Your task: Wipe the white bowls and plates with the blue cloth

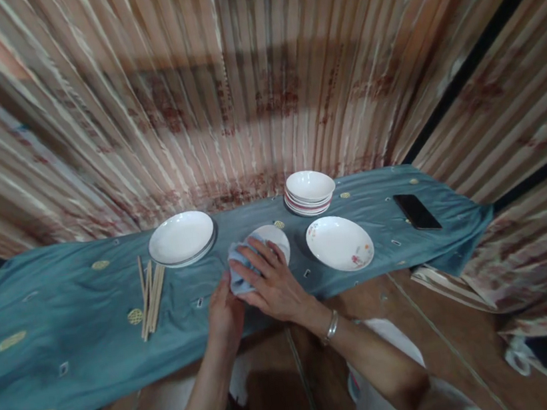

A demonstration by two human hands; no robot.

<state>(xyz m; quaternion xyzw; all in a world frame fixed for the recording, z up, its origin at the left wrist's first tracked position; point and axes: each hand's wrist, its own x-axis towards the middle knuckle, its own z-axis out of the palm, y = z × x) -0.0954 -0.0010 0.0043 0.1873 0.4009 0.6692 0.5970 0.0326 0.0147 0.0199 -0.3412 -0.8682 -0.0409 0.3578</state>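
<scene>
A light blue cloth point(241, 273) is bunched between my two hands at the near middle of the table. My right hand point(275, 285) lies over it from above, fingers curved and pressing on it. My left hand point(225, 311) grips at the cloth's lower left side; most of its fingers are hidden. Just behind the right fingers shows part of a small white dish point(278, 237). The cloth and the hand cover the rest, so whether the dish touches the left hand cannot be seen.
Stacked white plates point(181, 237) stand at the left, with several wooden chopsticks point(154, 301) before them. White bowls point(309, 188) are piled at the back. An oval flowered plate point(340, 243) and a black phone point(416, 211) lie rightward on the green tablecloth point(86, 310). Curtains point(238, 88) hang behind.
</scene>
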